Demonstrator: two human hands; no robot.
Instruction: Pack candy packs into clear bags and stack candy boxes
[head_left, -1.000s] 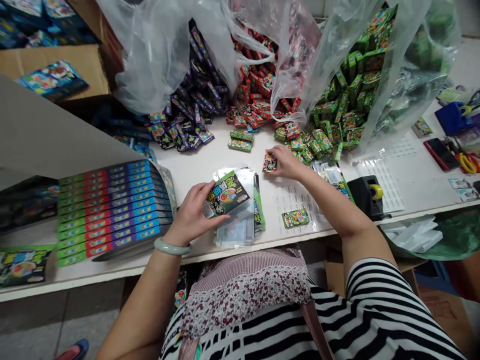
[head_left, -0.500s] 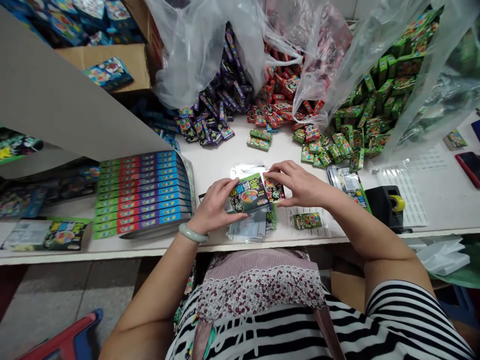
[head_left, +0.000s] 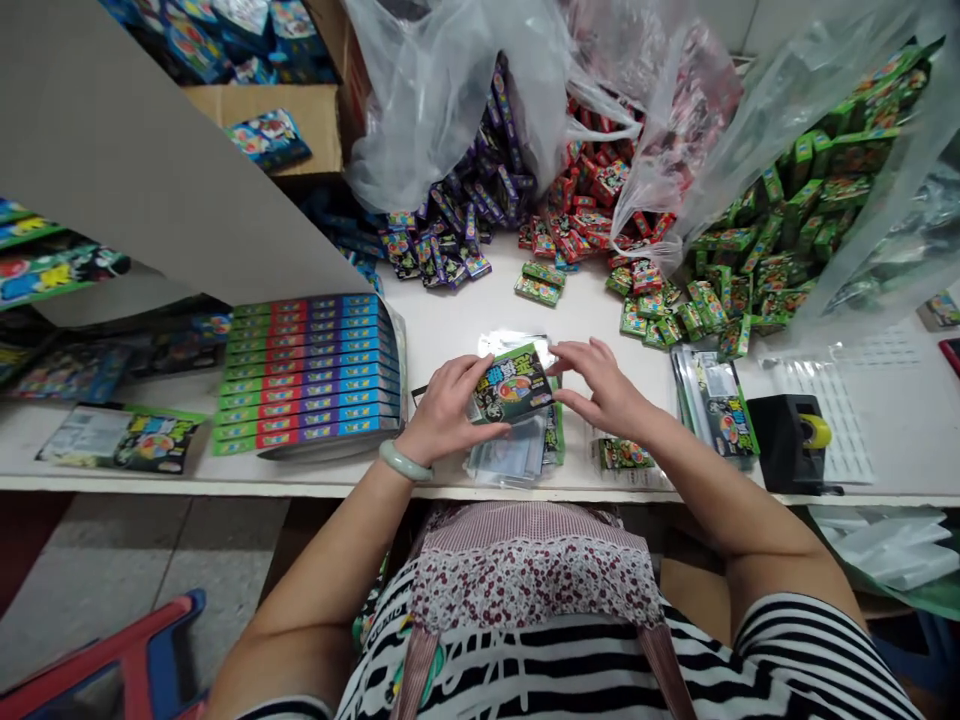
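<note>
Item 1. Flat printed pack, lying at the table's near edge, far out at 9 o'clock from the hands. Its lettering is too small to read.

Item 2. Stack of flat boxes, edges striped green, red, purple and blue, at 9 o'clock of the left hand. The edge print is illegible.

Item 3. Left hand, pale green bangle on the wrist. Thumb and fingers clasp the left edge of the green packet.

Item 4. Green packet, held just above the white table at centre, tilted slightly. Large pale characters and a round multicoloured emblem show on a dark face, but the wording cannot be read. A pile of clear sleeves lies directly under it.

Item 5. Right hand, fingertips pinched on the packet's right edge.

Item 6. Heaps of small boxes spilling from clear plastic bags: purple boxes at 11 o'clock of the packet, red boxes at 12 to 1 o'clock, green boxes at 2 o'clock. No brand is legible.

Item 7. Single small green box, at 5 o'clock of the right hand, near the table edge.

Item 8. Black tape dispenser, with a yellow roll, at 3 o'clock of the right hand.
</note>
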